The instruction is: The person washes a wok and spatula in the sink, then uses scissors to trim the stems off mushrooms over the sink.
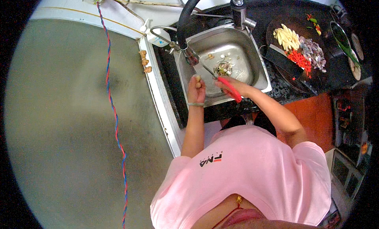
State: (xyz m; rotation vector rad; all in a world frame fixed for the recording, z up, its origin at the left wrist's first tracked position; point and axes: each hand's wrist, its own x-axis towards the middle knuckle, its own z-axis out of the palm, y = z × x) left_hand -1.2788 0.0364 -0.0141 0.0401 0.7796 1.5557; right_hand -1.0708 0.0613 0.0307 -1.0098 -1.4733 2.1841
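Note:
Over the near left part of the steel sink [258,61], my left hand [196,94] is closed around a small, knobby, light-brown piece that looks like ginger [198,82]. My right hand [239,88] grips a slim tool with a red handle [230,90], held over the sink's near side. A thin grey part runs from the handle towards the tap's spray head [191,57]; I cannot tell exactly what kind of tool it is. Pale and dark scraps [223,67] lie wet on the sink bottom, just beyond my hands.
Right of the sink, a round dark board [276,29] bears pale yellow strips [287,37], chopped red pieces [300,60], greyish chopped pieces [312,53] and a dark cleaver [282,61]. Knobby brown pieces [145,62] sit on the left ledge. A twisted red-blue cord [111,98] hangs left.

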